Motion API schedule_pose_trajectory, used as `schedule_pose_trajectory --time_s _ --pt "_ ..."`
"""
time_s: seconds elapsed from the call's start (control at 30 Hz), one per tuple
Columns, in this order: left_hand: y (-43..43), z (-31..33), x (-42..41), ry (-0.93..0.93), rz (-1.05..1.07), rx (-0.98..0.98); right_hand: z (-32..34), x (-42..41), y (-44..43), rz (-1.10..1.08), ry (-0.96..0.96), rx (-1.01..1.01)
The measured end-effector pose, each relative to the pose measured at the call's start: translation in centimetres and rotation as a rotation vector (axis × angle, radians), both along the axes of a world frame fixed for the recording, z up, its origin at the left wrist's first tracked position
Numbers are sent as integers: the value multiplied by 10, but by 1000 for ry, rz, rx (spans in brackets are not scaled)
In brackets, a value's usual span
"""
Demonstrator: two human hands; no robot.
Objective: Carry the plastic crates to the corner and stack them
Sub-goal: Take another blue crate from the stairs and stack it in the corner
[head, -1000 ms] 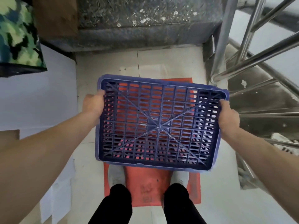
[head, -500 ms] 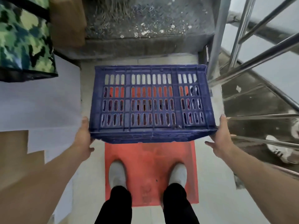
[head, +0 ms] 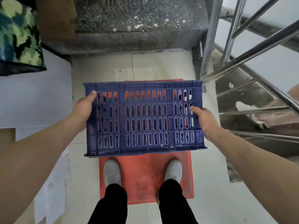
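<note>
— Where is the crate?

— The dark blue slotted plastic crate (head: 145,117) is off the floor, held between both hands and turned so one long slotted wall faces up at the camera. It hangs over the far half of a red-orange rectangular mat (head: 145,173). The mat's far edge shows just past the crate's top edge, and red shows through the slots.

— How is it gripped?

— The left hand (head: 82,109) clasps the crate's left end, thumb (head: 93,94) laid on the slotted wall near the upper left corner. The other fingers wrap behind the end, out of sight. The right hand (head: 203,120) clasps the right end the same way, with one digit (head: 195,109) stretched across the outermost slots and the rest hidden behind.

— And below it?

— Two light grey shoes (head: 111,173) stand on the mat's near half, under black trouser legs (head: 113,206). The mat lies on a pale tiled floor (head: 210,199).

— Around that?

— A grey checker-plate metal step (head: 137,26) runs along the floor's far edge. A stainless steel stair railing (head: 252,50) rises at the right edge, with steps dropping away beyond it. On the left lie white flat sheets (head: 35,97), with a green camouflage-patterned fabric bundle (head: 17,34) resting on top at the far left corner and a brown cardboard box (head: 56,20) beside it.
</note>
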State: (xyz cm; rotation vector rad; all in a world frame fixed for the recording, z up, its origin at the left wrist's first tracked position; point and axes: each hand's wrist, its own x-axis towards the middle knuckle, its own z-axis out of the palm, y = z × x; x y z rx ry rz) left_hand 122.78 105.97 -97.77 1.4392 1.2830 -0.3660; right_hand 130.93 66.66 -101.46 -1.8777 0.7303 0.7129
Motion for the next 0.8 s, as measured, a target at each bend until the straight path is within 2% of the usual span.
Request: schedule_pose_trajectory --time_s 0.13,0.23,0.37,0.57,0.8 --pt "-10 17 -8 59 84 -102 -25 -11 -26 -67 80 35" --pt "-13 31 -20 61 157 -111 12 -26 -16 -170 129 95" --pt "-10 58 -36 79 128 -130 71 -43 1 -256 173 141" --pt "-10 78 -53 116 198 -142 93 -59 -5 -243 128 153" --pt "-42 56 -104 236 191 -147 95 -93 -21 -132 166 167"
